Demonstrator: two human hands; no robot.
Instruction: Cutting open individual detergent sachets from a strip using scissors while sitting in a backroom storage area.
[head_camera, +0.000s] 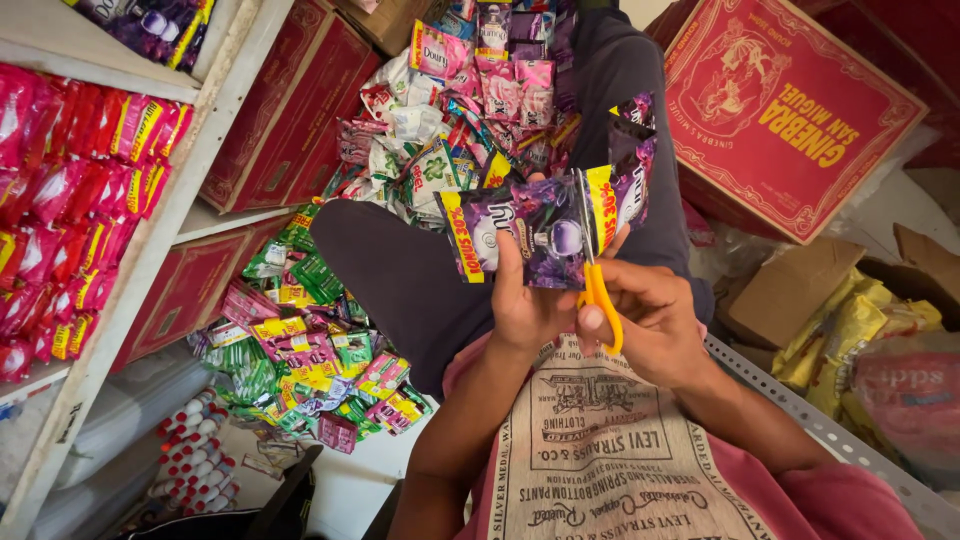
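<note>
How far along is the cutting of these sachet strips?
Looks partly done: loose sachets are heaped on the floor and more on the lap. In hand: the left hand holds a purple sachet strip while the right hand works orange-handled scissors between two packets. Left: the joined packets right of the blades.

We see a purple sachet strip (545, 235) with yellow edge bands, scissors (597, 290) with orange-yellow handles, dark grey trousers (400, 280), pink shirt (850, 500) with beige printed panel, red boxes (790, 110) with gold print, red packets (70, 200) on white shelf (150, 250).
</note>
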